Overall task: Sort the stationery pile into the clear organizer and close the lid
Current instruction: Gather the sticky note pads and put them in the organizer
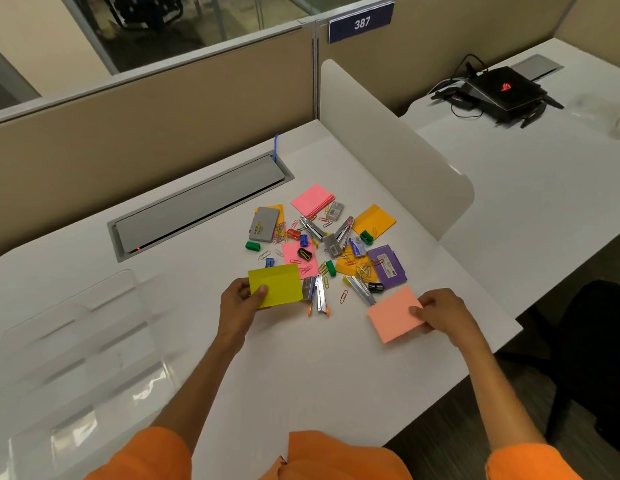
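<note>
At the near edge of the stationery pile [322, 244], in the middle of the white bench [301, 368], each hand has a pad of sticky notes. The left hand [241, 299] pinches the yellow pad [277, 284] by its left end, thumb on top and the other fingers underneath. The right hand [440, 311] pinches the salmon pad [391, 317] by its right edge the same way. Both grips are pressed onto paper, not spread.

The step in hand looks like lifting the pads clear and carrying them to the clear organizer [73, 327], which sits well apart at the left of the bench. To do it well, keep each grip firm across the whole stack so the sheets do not fan, and raise the yellow pad straight up first, since its far corner lies just beside a stapler [320, 294] and loose paper clips. The right hand has the longer way to go and should pass over the pile, not through it. The organizer's compartments are hard to read through the plastic, so choose the slot on arrival.

The yellow pad's long axis runs left to right, its free end pointing at the pile. The salmon pad lies skewed, its long edges running from near left to far right, its free side pointing left.
</note>
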Tool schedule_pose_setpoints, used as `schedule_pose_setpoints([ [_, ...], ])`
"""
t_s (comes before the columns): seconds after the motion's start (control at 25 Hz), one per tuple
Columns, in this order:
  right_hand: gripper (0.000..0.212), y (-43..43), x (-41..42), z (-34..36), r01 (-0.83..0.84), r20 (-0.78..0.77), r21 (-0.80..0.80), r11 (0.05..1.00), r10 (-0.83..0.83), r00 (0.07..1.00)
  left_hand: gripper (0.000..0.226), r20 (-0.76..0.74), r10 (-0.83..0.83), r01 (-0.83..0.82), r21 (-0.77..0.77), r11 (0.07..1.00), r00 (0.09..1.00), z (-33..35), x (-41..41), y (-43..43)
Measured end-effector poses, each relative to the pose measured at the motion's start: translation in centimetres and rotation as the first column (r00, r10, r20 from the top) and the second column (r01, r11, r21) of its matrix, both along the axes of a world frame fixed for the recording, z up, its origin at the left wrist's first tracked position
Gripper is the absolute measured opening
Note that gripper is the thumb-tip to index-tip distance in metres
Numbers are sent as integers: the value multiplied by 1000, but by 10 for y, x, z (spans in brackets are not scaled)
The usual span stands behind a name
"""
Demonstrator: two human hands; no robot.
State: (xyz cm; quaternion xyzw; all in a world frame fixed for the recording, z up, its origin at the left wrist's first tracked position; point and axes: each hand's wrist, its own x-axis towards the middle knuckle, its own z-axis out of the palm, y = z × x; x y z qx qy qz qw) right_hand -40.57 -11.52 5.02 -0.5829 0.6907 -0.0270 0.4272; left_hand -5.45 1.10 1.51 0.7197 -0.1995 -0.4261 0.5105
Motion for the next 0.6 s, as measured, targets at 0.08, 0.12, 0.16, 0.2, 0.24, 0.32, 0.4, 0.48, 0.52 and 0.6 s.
schedule_pose_setpoints([
  [0.08, 12, 2, 12, 9, 96, 179, -28, 995, -90, 980, 29, -11, 7, -7, 15, 1000, 1000, 0, -1, 1],
  [0.12, 14, 4, 24, 13, 132, 283, -34, 991, -117, 952, 29, -16, 3, -2, 25, 1000, 1000, 0, -1, 1],
  [0.16, 17, 6, 37, 16, 147, 365, -29, 989, -127, 922, 29, -27, -2, 3, 36, 999, 1000, 0, -1, 2],
  [0.2, 20, 8, 53, 17, 147, 424, -10, 989, -129, 896, 28, -37, -13, 14, 44, 999, 999, 1, -1, 3],
  [0.24, 22, 10, 69, 18, 136, 468, 13, 991, -126, 875, 28, -50, -15, 18, 56, 998, 999, 1, -1, 4],
  [0.32, 24, 14, 105, 19, 99, 526, 38, 994, -104, 844, 27, -92, -18, 25, 66, 998, 996, 2, -1, 5],
  [0.4, 28, 18, 135, 15, 59, 546, 21, 998, -61, 836, 24, -126, -23, 32, 69, 997, 992, 6, -3, 6],
  [0.48, 27, 23, 159, 10, 29, 546, 9, 1000, -29, 838, 23, -148, -19, 31, 83, 996, 989, 8, -4, 7],
  [0.52, 24, 26, 168, 7, 16, 541, 3, 1000, -15, 841, 22, -162, -14, 28, 83, 996, 987, 10, -4, 7],
  [0.6, 24, 30, 182, 3, -11, 498, -28, 1000, 24, 867, 20, -183, 2, 11, 71, 997, 983, 12, -5, 7],
])
